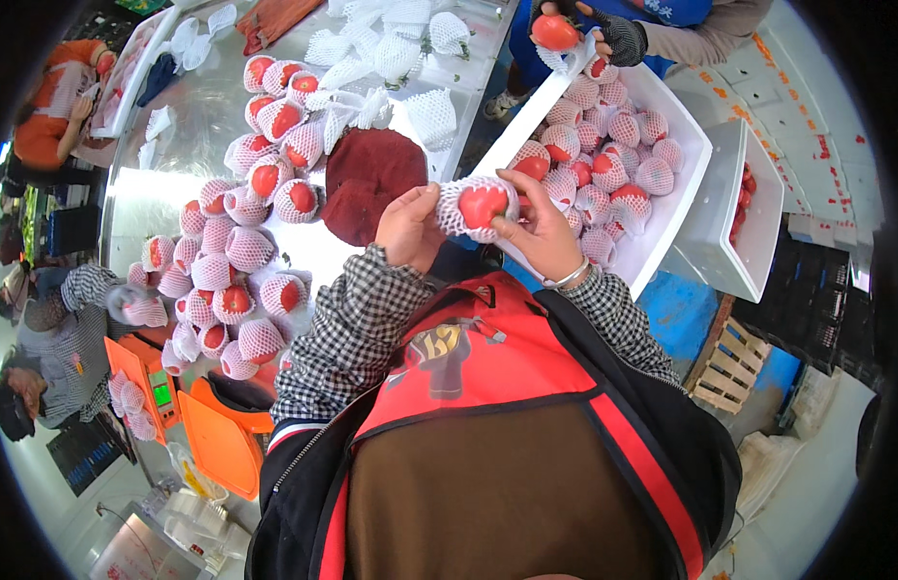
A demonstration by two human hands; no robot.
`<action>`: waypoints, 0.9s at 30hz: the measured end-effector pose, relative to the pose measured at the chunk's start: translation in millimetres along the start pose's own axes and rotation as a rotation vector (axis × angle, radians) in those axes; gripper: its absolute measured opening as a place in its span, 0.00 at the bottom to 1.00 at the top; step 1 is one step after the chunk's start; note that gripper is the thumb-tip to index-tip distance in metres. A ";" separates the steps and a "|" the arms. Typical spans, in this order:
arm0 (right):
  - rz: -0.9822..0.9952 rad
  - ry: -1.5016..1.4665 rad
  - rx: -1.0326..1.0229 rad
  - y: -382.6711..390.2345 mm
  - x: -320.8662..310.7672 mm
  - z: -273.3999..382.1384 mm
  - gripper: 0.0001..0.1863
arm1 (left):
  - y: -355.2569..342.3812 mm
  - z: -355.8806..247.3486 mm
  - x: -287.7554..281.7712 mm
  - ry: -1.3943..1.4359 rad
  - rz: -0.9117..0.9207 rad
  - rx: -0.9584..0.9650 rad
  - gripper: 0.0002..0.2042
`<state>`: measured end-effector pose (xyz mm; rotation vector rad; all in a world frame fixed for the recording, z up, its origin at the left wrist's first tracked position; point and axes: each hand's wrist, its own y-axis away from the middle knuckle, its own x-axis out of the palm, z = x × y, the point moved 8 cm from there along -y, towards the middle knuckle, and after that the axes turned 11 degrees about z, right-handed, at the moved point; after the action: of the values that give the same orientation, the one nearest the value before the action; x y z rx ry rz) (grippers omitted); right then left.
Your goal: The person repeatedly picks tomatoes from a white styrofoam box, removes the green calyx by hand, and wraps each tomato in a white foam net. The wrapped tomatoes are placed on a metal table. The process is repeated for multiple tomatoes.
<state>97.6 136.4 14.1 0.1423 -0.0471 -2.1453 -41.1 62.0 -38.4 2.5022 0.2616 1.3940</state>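
Note:
Between my two hands, in front of my chest, is a red tomato (484, 206) wrapped in a white foam net (451, 209). The net leaves a patch of red skin bare on the side facing up. My left hand (410, 228) pinches the net's left end. Fingers and thumb of my right hand (545, 232) close round the tomato's right end. Just beyond my left hand, a dark red cloth (371, 184) lies bunched on the metal table (192, 126). Many netted tomatoes (248, 249) cover the table to the left.
Empty foam nets (396, 53) are heaped at the table's far side. At right stands a white foam box (698, 155) of netted tomatoes. Beyond it, a co-worker's gloved hand (623, 39) is beside a bare tomato (555, 33). Orange scales (221, 435) stand lower left.

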 end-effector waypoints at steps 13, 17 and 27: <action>0.139 -1.234 0.343 -13.8 75.2 -36.5 0.27 | 48.5 -16.4 24.6 0.458 0.385 0.154 0.18; 0.191 -1.550 0.365 -19.6 81.6 -34.5 0.34 | 75.4 -45.7 -10.7 0.408 0.229 0.259 0.15; 0.057 0.232 -0.180 -25.7 54.0 37.4 0.35 | 77.0 -25.1 -16.3 -0.846 0.084 0.193 0.19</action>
<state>42.5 104.5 44.4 0.2796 0.2724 -2.0516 -68.8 -12.2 -14.6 3.0160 0.1133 0.2406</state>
